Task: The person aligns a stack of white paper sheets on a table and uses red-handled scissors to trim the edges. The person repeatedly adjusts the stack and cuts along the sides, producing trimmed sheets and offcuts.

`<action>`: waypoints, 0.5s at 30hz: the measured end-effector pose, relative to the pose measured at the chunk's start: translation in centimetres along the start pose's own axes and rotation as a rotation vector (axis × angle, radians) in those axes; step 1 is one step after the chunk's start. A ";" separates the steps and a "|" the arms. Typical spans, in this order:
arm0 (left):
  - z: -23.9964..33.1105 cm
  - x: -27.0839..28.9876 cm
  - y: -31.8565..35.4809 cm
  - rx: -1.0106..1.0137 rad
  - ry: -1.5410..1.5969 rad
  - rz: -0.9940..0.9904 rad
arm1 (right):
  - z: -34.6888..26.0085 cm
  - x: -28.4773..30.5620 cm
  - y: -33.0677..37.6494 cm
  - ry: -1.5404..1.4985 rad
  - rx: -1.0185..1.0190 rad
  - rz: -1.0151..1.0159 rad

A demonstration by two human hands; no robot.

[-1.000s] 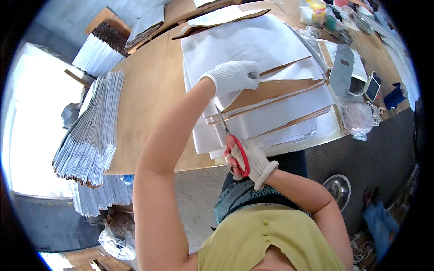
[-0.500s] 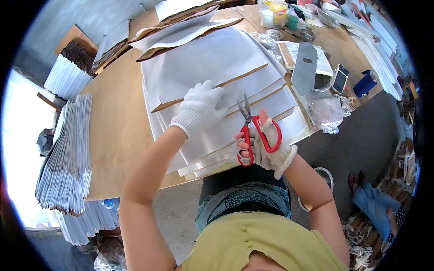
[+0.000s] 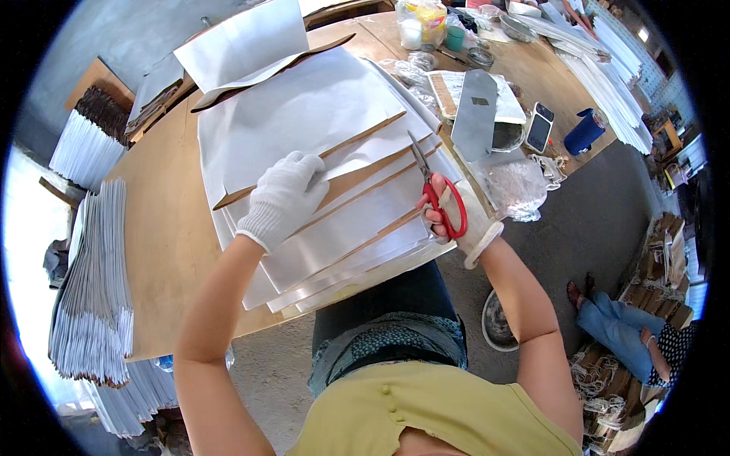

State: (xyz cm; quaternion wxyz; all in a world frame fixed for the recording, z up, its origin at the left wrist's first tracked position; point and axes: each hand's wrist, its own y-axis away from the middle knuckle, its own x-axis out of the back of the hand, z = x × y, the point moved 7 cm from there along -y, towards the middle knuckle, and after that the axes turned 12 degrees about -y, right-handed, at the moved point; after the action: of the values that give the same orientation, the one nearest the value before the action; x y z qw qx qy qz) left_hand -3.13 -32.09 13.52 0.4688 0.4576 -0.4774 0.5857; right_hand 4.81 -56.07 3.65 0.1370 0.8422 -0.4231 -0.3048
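Observation:
My left hand [image 3: 284, 194], in a white knit glove, is on the stack of white sheets [image 3: 304, 99] with brown edges. Its fingers are curled at a sheet's edge, with the thumb below them. To the right of that hand a sheet is slightly raised, and a brown strip [image 3: 347, 185] shows beneath it. My right hand [image 3: 465, 216] wears a fingertip-less glove and holds red-handled scissors [image 3: 420, 158]. Their blades are nearly together and point up and left, over the right side of the stack.
Bundles of folded white sheets [image 3: 95, 281] stand along the table's left side. On the right lie a grey metal plate [image 3: 475, 114], a phone [image 3: 541, 127], a blue cup [image 3: 585, 132] and a plastic bag [image 3: 517, 186]. Another person's legs [image 3: 616, 323] show at lower right.
My left hand's fingers have curled in from a flatter spread at the sheet edge. The scissors have gone from spread blades to nearly closed. The whole view has shifted a little.

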 end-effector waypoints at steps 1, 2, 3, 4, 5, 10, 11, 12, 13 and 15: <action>-0.2 0.3 0.2 0.001 0.012 -0.016 | 0.4 -0.4 -0.2 -0.019 0.024 -0.019; -0.4 0.4 0.3 -0.012 0.068 -0.047 | 1.7 -1.1 0.0 -0.039 0.043 -0.038; -0.6 0.5 -0.1 -0.022 0.125 -0.077 | 3.0 -2.0 0.3 -0.058 0.060 -0.060; -0.9 0.3 -0.3 -0.029 0.179 -0.115 | 5.2 -3.6 0.7 -0.267 0.020 -0.072; -1.5 0.0 -0.6 -0.063 0.216 -0.160 | 7.1 -6.1 1.4 -0.255 -0.050 -0.143; -2.0 -0.4 -1.5 -0.067 0.209 -0.287 | 13.7 -16.0 4.1 -0.234 -0.390 -0.469; -2.0 -0.6 -1.5 -0.060 0.211 -0.299 | 14.1 -16.6 3.7 -0.185 -0.341 -0.483; -2.0 -0.7 -1.5 -0.056 0.212 -0.311 | 14.6 -17.3 3.0 -0.137 -0.289 -0.494; -2.1 -0.8 -1.5 -0.051 0.217 -0.315 | 14.2 -17.9 2.6 -0.081 -0.234 -0.504; -2.4 -0.7 -1.1 -0.045 0.219 -0.310 | 13.9 -18.7 2.4 -0.036 -0.245 -0.439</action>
State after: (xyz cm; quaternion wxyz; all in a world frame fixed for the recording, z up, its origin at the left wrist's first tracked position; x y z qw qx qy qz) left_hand -2.18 -29.71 12.64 0.6125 0.4487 -0.3602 0.5419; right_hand -13.93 -42.26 1.47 0.1611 0.8855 -0.1925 -0.3910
